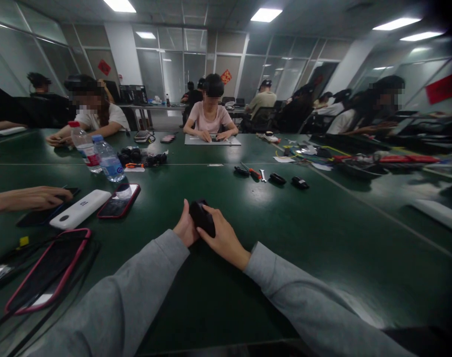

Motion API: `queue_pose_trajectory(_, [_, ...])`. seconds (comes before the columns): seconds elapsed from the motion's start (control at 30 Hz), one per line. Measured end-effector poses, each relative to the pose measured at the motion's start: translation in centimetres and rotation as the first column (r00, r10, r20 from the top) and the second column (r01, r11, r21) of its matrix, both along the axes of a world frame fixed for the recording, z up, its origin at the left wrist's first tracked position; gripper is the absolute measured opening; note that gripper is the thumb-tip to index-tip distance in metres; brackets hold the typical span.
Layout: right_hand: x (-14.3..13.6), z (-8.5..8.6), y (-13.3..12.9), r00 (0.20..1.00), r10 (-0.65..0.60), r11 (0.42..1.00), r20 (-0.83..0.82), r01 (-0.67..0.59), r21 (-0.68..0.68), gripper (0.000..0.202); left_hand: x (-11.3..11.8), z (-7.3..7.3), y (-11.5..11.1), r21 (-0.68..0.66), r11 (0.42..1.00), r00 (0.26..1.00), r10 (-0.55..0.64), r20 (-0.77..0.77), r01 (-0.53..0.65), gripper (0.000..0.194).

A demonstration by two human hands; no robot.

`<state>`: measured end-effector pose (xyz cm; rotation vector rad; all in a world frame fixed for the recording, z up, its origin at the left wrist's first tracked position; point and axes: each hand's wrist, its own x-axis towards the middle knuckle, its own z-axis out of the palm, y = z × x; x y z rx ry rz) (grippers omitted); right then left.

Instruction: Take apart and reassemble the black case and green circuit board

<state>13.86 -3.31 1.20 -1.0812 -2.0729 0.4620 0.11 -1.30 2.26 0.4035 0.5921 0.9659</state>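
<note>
A small black object (203, 219) is held between my two hands over the green table (285, 213); its details are too dark to make out. My left hand (186, 225) supports it from the left, with the thumb pointing up beside it. From the right, my right hand (224, 235) wraps its fingers over the top and side, thumb along the near edge. Beyond the hands lie several dark items, among them a black object (277, 178) and another one (300, 182), with a small wrench (263, 175) to their left.
To the left are a red-edged phone (119, 201), a white device (80, 209), a larger pink-cased phone (49, 270) with cables, and two bottles (109, 158). Another person's hand (28, 199) reaches in at far left. Across the table sits a person in pink (211, 119).
</note>
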Motion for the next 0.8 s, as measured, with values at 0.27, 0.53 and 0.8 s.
queue_pose_trajectory(0.27, [0.2,0.3,0.2,0.990,0.008,1.000,-0.142,-0.011,-0.025,0.049,0.2,-0.1,-0.1,0.037,0.999,1.000,-0.016,-0.018,0.017,0.074])
queue_pose_trajectory(0.53, [0.4,0.2,0.7,0.945,-0.087,0.996,-0.315,0.077,-0.046,0.054,-0.2,-1.4,0.7,0.020,1.000,0.993,-0.017,-0.120,0.019,0.057])
queue_pose_trajectory(0.8, [2.4,0.5,3.5,0.766,-0.271,0.951,-0.583,0.118,-0.287,0.056,-0.7,-1.7,0.8,0.028,0.994,0.990,0.105,-0.090,-0.103,0.038])
